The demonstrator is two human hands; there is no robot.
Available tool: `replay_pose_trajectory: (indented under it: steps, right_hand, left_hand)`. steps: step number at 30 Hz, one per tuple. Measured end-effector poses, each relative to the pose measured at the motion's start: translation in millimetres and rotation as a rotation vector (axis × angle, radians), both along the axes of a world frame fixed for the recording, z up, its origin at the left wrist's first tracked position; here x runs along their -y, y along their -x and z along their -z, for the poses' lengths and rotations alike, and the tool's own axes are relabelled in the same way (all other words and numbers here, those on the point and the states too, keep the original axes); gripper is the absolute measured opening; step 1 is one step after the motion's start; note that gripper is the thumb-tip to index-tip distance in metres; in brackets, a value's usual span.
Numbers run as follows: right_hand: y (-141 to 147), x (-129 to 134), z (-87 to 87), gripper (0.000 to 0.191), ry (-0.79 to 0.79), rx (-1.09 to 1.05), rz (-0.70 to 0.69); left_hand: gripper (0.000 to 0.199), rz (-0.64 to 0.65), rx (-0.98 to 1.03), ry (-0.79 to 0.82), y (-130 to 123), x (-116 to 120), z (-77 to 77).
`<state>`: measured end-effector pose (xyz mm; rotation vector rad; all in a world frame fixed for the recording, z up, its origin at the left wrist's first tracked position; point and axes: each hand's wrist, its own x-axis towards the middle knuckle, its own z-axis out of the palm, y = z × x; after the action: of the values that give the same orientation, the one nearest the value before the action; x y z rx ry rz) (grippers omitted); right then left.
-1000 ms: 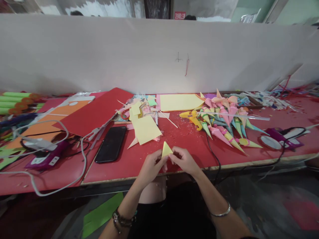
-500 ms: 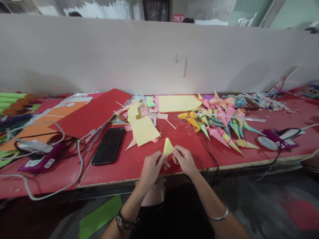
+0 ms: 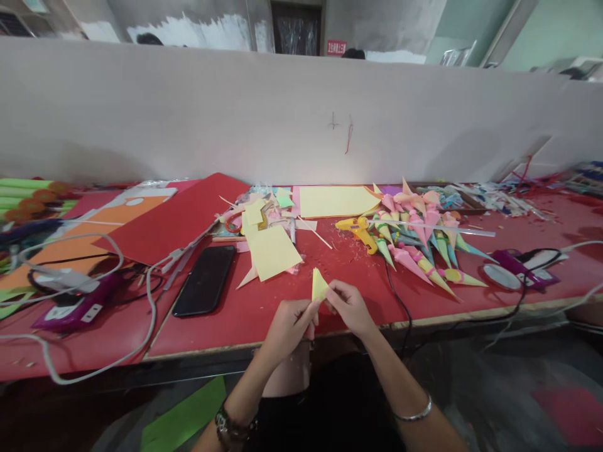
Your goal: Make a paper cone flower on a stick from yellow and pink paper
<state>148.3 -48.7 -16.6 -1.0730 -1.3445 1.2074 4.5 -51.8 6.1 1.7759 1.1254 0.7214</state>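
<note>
Folding, it seems, right here: left hand [image 3: 291,322] and right hand [image 3: 351,307] both keep a pinched grip on the small yellow paper [image 3: 319,284] over the red surface [image 3: 226,331], the next move likely calling for steady fingertip pressure.

Held folded yellow paper [image 3: 319,286] near the edge of the red surface [image 3: 254,314].
Pinched it low with the left hand [image 3: 293,321], at its side with the right hand [image 3: 349,306]; had a phone [image 3: 204,280] to the left, a yellow sheet [image 3: 274,251] beyond, a glue gun [image 3: 360,232] and paper cones [image 3: 429,221] to the right.
</note>
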Motion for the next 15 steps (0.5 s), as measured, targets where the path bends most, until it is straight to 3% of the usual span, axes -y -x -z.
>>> replay_pose_trajectory:
  steps: [5,15]
  right_hand:
    - [4,0,0.8,0.031,0.001,0.066,-0.075]
    - [9,6,9.5,0.044,-0.072,0.244,0.178]
  left_hand:
    - [0.043,0.047,-0.059,0.048,7,-3,1.4]
    - [0.048,0.013,-0.019,0.028,5,-5,13.8]
